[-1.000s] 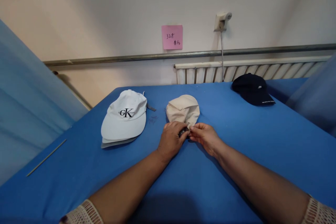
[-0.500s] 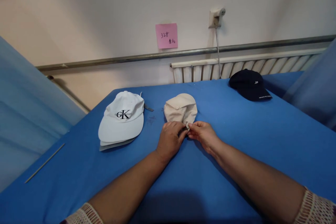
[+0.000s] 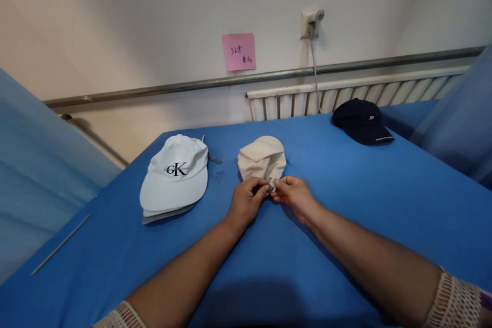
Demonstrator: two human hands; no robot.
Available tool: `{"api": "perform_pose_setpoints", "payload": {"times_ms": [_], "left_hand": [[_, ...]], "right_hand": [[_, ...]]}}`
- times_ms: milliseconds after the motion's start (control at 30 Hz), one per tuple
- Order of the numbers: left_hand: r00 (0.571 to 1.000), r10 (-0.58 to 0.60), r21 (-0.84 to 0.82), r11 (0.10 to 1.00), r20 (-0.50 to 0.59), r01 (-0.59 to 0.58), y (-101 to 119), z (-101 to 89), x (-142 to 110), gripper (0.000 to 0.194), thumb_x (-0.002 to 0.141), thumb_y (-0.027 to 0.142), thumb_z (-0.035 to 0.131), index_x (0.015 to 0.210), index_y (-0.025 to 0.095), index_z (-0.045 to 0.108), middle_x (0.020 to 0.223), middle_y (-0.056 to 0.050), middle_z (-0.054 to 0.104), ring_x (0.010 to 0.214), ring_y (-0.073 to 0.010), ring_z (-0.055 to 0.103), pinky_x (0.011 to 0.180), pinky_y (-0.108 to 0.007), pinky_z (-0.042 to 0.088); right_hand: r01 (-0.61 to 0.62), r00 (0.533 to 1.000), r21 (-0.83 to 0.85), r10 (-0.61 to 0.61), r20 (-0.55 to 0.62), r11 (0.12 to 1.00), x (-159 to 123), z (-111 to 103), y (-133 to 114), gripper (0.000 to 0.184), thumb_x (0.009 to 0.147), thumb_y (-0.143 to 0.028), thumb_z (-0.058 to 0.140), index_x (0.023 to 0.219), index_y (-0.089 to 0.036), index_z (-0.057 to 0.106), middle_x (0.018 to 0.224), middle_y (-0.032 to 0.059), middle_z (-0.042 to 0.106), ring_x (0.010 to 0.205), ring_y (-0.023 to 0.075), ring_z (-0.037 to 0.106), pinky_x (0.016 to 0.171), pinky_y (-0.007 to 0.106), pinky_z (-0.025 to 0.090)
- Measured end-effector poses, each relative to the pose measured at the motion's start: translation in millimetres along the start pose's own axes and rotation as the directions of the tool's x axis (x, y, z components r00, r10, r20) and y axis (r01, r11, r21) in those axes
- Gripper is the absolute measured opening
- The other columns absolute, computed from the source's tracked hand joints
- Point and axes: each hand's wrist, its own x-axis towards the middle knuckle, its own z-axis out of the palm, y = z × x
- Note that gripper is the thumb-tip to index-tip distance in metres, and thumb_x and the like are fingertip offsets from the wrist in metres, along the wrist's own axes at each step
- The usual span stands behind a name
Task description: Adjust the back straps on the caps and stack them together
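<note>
A beige cap (image 3: 262, 158) lies in the middle of the blue-covered table, its near edge between my two hands. My left hand (image 3: 248, 197) is closed in a pinch on the near edge of this cap, at its strap. From the other side, my right hand (image 3: 295, 196) pinches the same strap area, fingertips almost touching those of the left. A small fitting at the strap shows between the fingers; its detail is too small to make out. To the left sits a white cap (image 3: 177, 171) with dark letters, resting on a grey brim beneath it.
A navy cap (image 3: 361, 120) lies at the back right of the blue table cover (image 3: 346, 189). At the left edge is a thin stick (image 3: 61, 243). Behind are a radiator (image 3: 284, 105), a metal rail (image 3: 184, 84) and a plugged cord (image 3: 315, 72). Blue curtains (image 3: 34, 179) hang at both sides.
My left fingers have drawn into a tighter pinch at the strap, and the fingertips of both hands are closer together. The whole view has shifted slightly; the other caps stay in place.
</note>
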Motion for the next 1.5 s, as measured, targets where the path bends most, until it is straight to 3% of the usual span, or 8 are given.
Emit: {"api": "perform_pose_setpoints", "payload": {"times_ms": [167,567,933,1100,1233,1500], "left_hand": [[0.995,-0.103,-0.128,0.987,-0.014,0.100,-3.9,2.3,2.6,0.013,0.081,0.029,0.061,0.082,0.016,0.065,0.074,0.000,0.067,0.068,-0.0130,0.060,0.064,-0.024,0.047],[1.000,-0.017,-0.041,0.999,-0.009,0.017,-1.5,2.0,1.4,0.013,0.081,0.029,0.063,0.087,0.018,0.065,0.078,-0.001,0.067,0.071,-0.0133,0.060,0.066,-0.025,0.047],[1.000,-0.020,0.018,1.000,0.004,0.020,-0.8,3.9,-1.1,0.016,0.080,0.029,0.065,0.089,0.018,0.060,0.076,0.001,0.064,0.068,-0.0122,0.058,0.062,-0.024,0.045],[0.997,-0.067,-0.026,0.997,0.022,0.068,-1.3,6.2,1.7,0.016,0.077,0.029,0.066,0.086,0.017,0.060,0.075,0.001,0.064,0.066,-0.0124,0.057,0.062,-0.025,0.045],[0.993,-0.106,-0.049,0.993,0.056,0.109,-0.1,6.1,4.6,0.015,0.073,0.026,0.068,0.081,0.017,0.060,0.072,0.001,0.063,0.065,-0.0127,0.057,0.061,-0.025,0.044],[0.987,-0.133,-0.065,0.988,0.087,0.139,-1.3,3.1,6.4,0.018,0.070,0.026,0.070,0.081,0.017,0.059,0.072,0.002,0.064,0.066,-0.0131,0.057,0.064,-0.025,0.045]], "right_hand": [[0.000,1.000,0.002,0.000,0.001,1.000,1.1,-0.7,0.9,0.025,0.069,-0.033,0.077,0.067,-0.015,0.061,0.062,0.0042,0.066,0.056,0.0122,0.062,0.054,0.023,0.052],[0.022,1.000,-0.014,-0.022,0.012,1.000,-0.1,-0.8,-1.3,0.032,0.058,-0.035,0.083,0.065,-0.015,0.059,0.059,0.0028,0.064,0.054,0.0118,0.060,0.055,0.025,0.050],[0.031,0.999,-0.125,-0.036,-0.039,0.992,1.7,0.8,-4.0,0.037,0.054,-0.038,0.084,0.061,-0.017,0.054,0.054,0.0003,0.062,0.049,0.0116,0.058,0.047,0.023,0.047],[0.105,0.985,-0.297,-0.141,-0.100,0.949,10.5,0.7,1.4,0.034,0.057,-0.037,0.081,0.058,-0.019,0.052,0.049,-0.0013,0.060,0.043,0.0109,0.055,0.043,0.023,0.043],[0.149,0.981,-0.343,-0.182,-0.067,0.927,15.3,-1.4,3.4,0.033,0.058,-0.038,0.079,0.057,-0.018,0.053,0.046,-0.0018,0.059,0.041,0.0102,0.052,0.042,0.022,0.041],[0.098,0.995,-0.321,-0.088,0.046,0.942,12.4,-6.7,-7.5,0.030,0.065,-0.040,0.074,0.058,-0.017,0.057,0.050,0.0010,0.061,0.044,0.0113,0.056,0.045,0.023,0.045]]}}
